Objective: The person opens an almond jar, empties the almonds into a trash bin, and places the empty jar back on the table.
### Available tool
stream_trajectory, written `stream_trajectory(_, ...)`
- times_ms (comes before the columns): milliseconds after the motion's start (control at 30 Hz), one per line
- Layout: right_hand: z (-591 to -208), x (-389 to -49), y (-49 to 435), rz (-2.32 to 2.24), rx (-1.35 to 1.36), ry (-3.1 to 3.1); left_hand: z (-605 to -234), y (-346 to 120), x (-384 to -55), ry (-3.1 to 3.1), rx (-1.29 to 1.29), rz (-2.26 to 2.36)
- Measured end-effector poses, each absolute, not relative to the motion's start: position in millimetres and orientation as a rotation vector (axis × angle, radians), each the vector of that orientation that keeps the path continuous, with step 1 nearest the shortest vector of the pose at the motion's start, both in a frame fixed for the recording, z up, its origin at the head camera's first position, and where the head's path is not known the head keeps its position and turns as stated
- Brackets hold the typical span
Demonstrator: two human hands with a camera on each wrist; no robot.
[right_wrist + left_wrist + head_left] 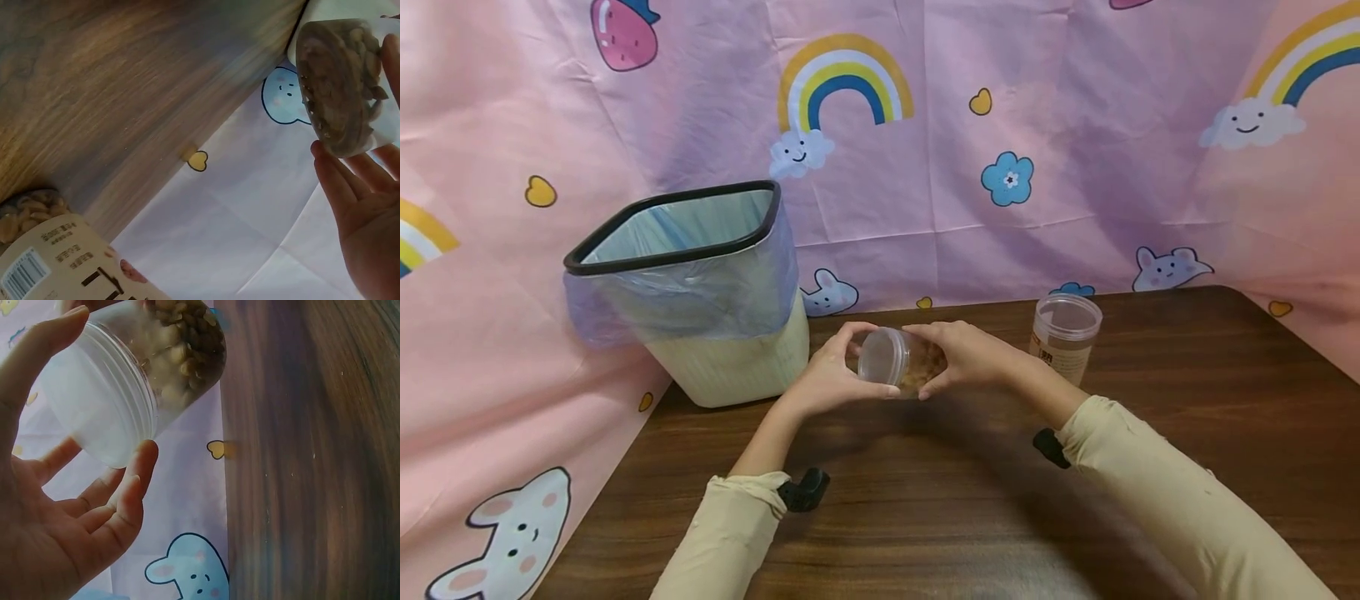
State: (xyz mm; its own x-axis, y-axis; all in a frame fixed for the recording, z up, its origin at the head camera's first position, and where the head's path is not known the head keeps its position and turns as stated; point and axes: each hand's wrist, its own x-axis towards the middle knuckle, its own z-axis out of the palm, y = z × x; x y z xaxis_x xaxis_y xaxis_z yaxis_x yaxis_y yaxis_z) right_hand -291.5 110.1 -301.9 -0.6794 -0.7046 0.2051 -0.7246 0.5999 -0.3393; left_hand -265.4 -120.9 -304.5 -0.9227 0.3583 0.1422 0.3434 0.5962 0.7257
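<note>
A clear plastic jar (pixel 923 367) with brown nut-like pieces inside is held above the table, tipped on its side. Its translucent screw lid (pixel 94 394) faces left. My left hand (pixel 831 379) grips the lid's rim between thumb and fingers. At the other end, my right hand (pixel 962 354) holds the jar's body, with the jar's base (pixel 328 87) showing in the right wrist view. To the right stands a second clear jar (pixel 1063 354), upright with a beige label; similar pieces lie at its bottom, seen in the right wrist view.
A cream waste bin (pixel 737 367) with a black rim and a bluish liner stands at the table's back left. The dark wooden table (pixel 880 517) meets a pink and purple cartoon cloth (pixel 880 208) at the back. Black wrist straps sit on both forearms.
</note>
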Motion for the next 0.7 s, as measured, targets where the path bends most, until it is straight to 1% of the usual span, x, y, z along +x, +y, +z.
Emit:
stream_trajectory(233, -297.0, -290.7, 113.9, 0.525, 1.219, -2.766, -303.3, -113.0, -265.7, 2.813, 0.457, 1.205)
stream_trajectory(400, -291.5, -288.2, 115.4, 0.461, 1.233, -2.785, -297.9, -112.5, -264.5, 2.808, 0.504, 1.071)
stream_trajectory(467, -289.7, -287.4, 116.4, 0.437, 1.226, -2.796, -295.5, -113.9, -263.9, 2.822, 0.599, 1.024)
stream_trajectory(633, -286.8, -286.3, 120.3, 0.397, 1.206, -2.816, -294.0, -115.6, -268.0, 2.815, 1.118, 0.96)
stream_trajectory(700, -286.5, -285.9, 121.6, 0.396, 1.209, -2.82, -294.2, -114.7, -270.0, 2.784, 1.254, 0.964)
